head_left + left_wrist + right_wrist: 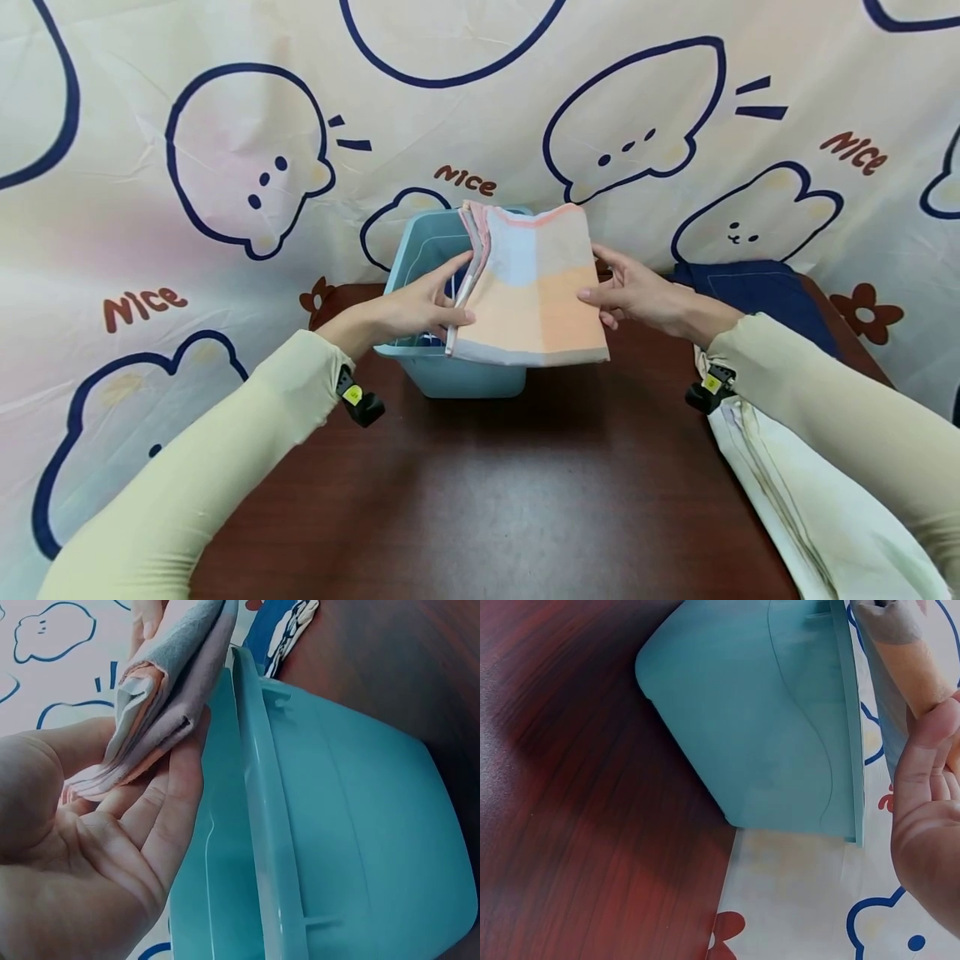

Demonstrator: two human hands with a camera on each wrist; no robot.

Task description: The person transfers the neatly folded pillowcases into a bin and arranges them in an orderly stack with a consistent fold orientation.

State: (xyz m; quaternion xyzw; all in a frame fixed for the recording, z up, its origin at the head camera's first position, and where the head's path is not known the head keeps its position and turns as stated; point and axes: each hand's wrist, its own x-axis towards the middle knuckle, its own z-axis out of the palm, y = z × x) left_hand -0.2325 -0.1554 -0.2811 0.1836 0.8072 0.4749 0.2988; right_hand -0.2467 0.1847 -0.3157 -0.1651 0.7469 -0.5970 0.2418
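A folded cloth (517, 292) with peach, orange, pale blue and grey blocks and a coral band along its top edge is held up in front of a teal plastic bin (472, 379). My left hand (416, 308) grips its layered left edge, thumb on one side and fingers on the other. In the left wrist view, that hand (97, 825) holds the stacked folds of the cloth (169, 697) beside the bin's rim (262, 802). My right hand (637, 296) pinches the right edge, its thumb on the front. Part of the bin's opening is hidden behind the cloth.
Inside the bin some dark blue fabric (450, 287) shows. On the right of the brown table (525, 500) lie folded dark blue fabric (757, 300) and a white folded cloth (825, 508), partly under my right arm. A printed sheet (450, 125) hangs behind.
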